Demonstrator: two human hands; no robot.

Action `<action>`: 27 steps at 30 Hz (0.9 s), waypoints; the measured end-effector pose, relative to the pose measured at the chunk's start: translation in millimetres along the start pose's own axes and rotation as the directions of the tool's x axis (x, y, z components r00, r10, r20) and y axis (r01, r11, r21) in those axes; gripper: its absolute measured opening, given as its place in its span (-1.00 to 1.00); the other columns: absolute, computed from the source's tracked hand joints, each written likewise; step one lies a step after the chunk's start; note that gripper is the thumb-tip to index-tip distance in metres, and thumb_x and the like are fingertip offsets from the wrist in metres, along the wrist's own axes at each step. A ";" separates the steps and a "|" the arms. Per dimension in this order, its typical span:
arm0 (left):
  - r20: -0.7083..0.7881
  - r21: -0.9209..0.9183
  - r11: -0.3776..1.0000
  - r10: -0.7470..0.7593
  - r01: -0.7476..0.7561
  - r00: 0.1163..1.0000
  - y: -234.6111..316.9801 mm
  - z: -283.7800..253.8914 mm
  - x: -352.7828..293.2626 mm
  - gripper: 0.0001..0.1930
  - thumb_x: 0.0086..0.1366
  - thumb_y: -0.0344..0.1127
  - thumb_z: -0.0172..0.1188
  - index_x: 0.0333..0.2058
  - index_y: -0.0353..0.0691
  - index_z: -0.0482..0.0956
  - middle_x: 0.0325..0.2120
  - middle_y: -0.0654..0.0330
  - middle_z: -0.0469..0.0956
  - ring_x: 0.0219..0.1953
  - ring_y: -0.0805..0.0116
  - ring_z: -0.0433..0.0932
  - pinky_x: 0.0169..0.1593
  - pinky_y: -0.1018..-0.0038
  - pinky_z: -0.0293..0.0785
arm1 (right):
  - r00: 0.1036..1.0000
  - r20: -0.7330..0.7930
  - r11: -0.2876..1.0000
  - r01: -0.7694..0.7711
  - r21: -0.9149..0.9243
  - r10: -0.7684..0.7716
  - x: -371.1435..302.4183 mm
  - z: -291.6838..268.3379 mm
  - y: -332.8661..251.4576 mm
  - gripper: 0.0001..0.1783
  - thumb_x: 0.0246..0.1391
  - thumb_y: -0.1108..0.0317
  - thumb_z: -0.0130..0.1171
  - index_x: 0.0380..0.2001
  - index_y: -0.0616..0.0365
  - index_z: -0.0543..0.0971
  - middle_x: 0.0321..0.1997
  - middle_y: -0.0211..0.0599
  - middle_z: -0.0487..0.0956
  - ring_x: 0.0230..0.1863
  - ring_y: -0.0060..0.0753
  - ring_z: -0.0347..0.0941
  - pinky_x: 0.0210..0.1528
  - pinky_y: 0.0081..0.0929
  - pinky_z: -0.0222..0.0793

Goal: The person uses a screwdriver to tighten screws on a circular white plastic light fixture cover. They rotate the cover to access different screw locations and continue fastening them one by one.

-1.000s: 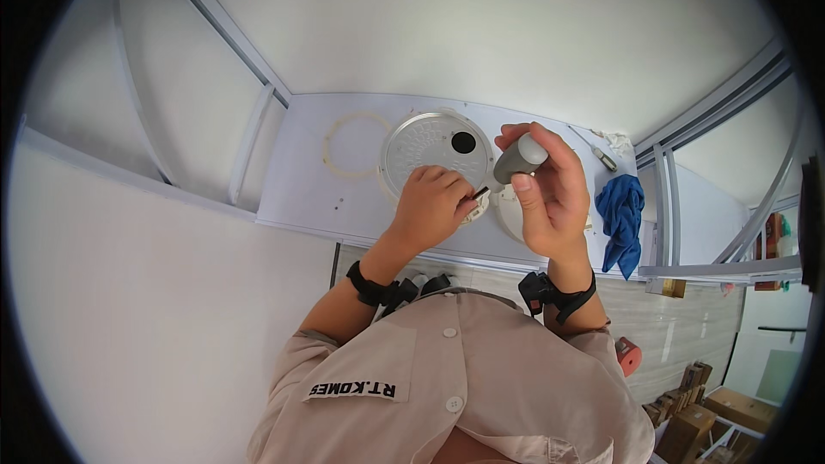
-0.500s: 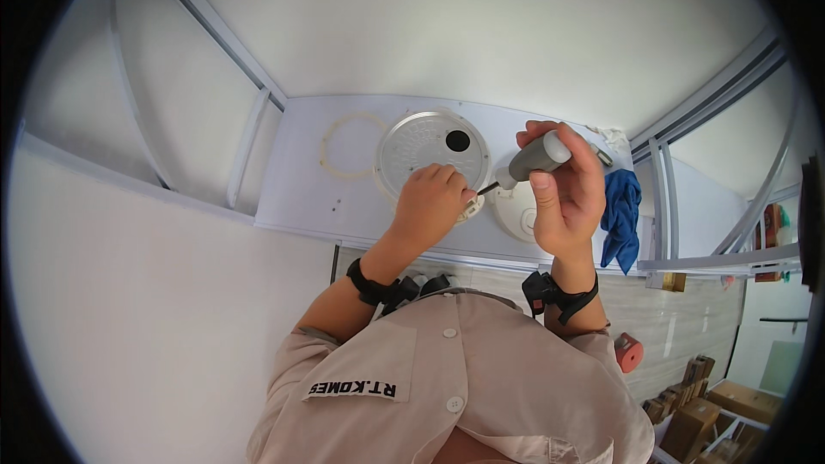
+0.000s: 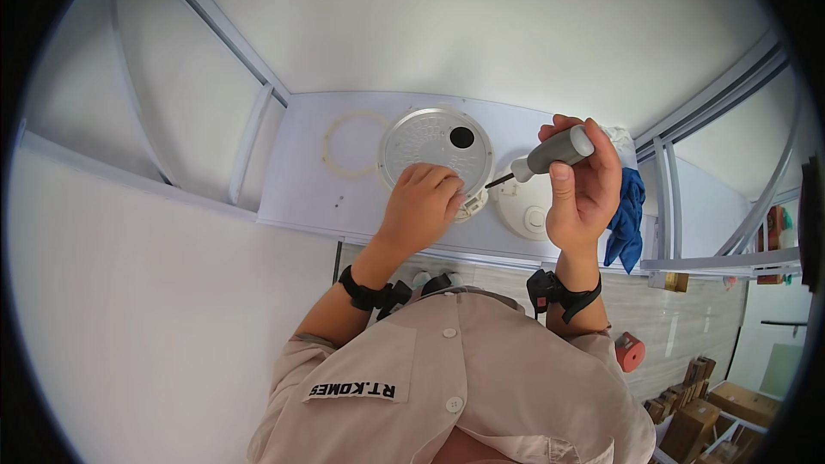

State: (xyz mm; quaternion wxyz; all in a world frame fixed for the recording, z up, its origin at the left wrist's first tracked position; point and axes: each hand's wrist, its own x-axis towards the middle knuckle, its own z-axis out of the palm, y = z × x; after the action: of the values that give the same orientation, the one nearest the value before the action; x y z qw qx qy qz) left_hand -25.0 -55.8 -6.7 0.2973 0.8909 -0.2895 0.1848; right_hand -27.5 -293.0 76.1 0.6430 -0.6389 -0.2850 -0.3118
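Observation:
A round silver disc with a pale rim [image 3: 397, 131] and a black circle on it lies on the white table. My left hand [image 3: 418, 210] is over its near edge with fingers curled together; whatever is between the fingertips is hidden. Beside those fingertips, a small white fitting [image 3: 473, 204] sits at the disc's rim. My right hand [image 3: 587, 198] is wrapped round the grey handle of a screwdriver [image 3: 557, 151]. The dark shaft slants down to the left, its tip close to the fitting; I cannot tell whether they touch. Under the screwdriver lies a round white cover [image 3: 514, 206].
A thin yellowish ring [image 3: 326, 148] lies at the table's left, with small dark bits [image 3: 339, 201] in front of it. A blue cloth [image 3: 630, 219] hangs over the right end beside white wrapping [image 3: 620, 139]. Metal frame bars [image 3: 669, 198] stand at the right.
My right hand has moved right and slightly up with the screwdriver, drawing its tip away from my left fingertips. The left fingers have shifted a little left, showing more of the white fitting.

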 end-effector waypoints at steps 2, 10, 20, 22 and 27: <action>0.031 -0.052 0.999 -0.004 0.005 0.999 4.7 -3.9 2.2 -0.78 0.26 -0.31 0.51 -0.13 -0.16 0.79 -0.08 0.25 0.71 0.06 0.11 0.62 0.27 0.11 0.51 | 1.000 -0.010 1.000 -0.011 0.000 0.011 -0.5 0.2 0.3 -0.39 0.50 0.49 0.24 0.51 0.32 0.35 0.36 0.19 0.58 0.31 -0.05 0.63 0.38 -0.10 0.57; 0.038 -0.009 0.999 0.040 -0.040 0.998 -4.0 2.2 -4.5 -0.80 0.27 -0.30 0.51 -0.13 -0.12 0.87 -0.08 0.35 0.74 0.08 0.23 0.63 0.36 0.07 0.48 | 0.998 -0.045 0.999 -0.042 0.004 0.042 -1.2 0.5 0.9 -0.40 0.52 0.47 0.23 0.51 0.31 0.35 0.35 0.17 0.59 0.31 -0.06 0.63 0.36 -0.11 0.58; 0.172 -0.059 0.998 -0.018 0.029 0.985 -16.4 -28.4 -11.2 -0.87 0.36 -0.29 0.44 -0.14 -0.06 0.85 -0.07 0.43 0.77 0.18 0.30 0.65 0.57 -0.04 0.31 | 0.988 -0.148 0.999 -0.044 0.015 0.046 -0.1 -0.3 7.7 -0.35 0.47 0.48 0.31 0.52 0.27 0.35 0.35 0.21 0.59 0.25 -0.09 0.67 0.31 -0.14 0.62; 0.171 -0.090 0.993 -0.057 0.073 0.984 -17.6 -35.1 -14.2 -0.86 0.36 -0.31 0.43 -0.14 -0.07 0.84 -0.10 0.42 0.78 0.16 0.28 0.67 0.57 -0.06 0.31 | 0.990 -0.134 0.999 -0.047 0.012 0.049 -1.4 -1.4 7.7 -0.32 0.43 0.50 0.35 0.51 0.27 0.36 0.36 0.20 0.59 0.25 -0.09 0.67 0.31 -0.14 0.62; 0.179 -0.061 0.995 -0.067 0.079 0.981 -22.4 -44.3 -16.7 -0.86 0.31 -0.34 0.44 -0.17 -0.10 0.83 -0.15 0.35 0.78 0.11 0.23 0.70 0.56 -0.08 0.32 | 0.992 -0.122 0.999 -0.027 0.046 0.033 -6.5 -0.2 14.6 -0.25 0.33 0.53 0.47 0.50 0.27 0.37 0.33 0.16 0.61 0.23 -0.09 0.68 0.30 -0.13 0.64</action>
State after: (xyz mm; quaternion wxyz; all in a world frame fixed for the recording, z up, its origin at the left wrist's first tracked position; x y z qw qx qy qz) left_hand -30.7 -6.0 8.9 0.3073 0.9032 -0.2878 0.0838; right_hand -20.6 -293.1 61.8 0.6778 -0.6083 -0.2421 -0.3344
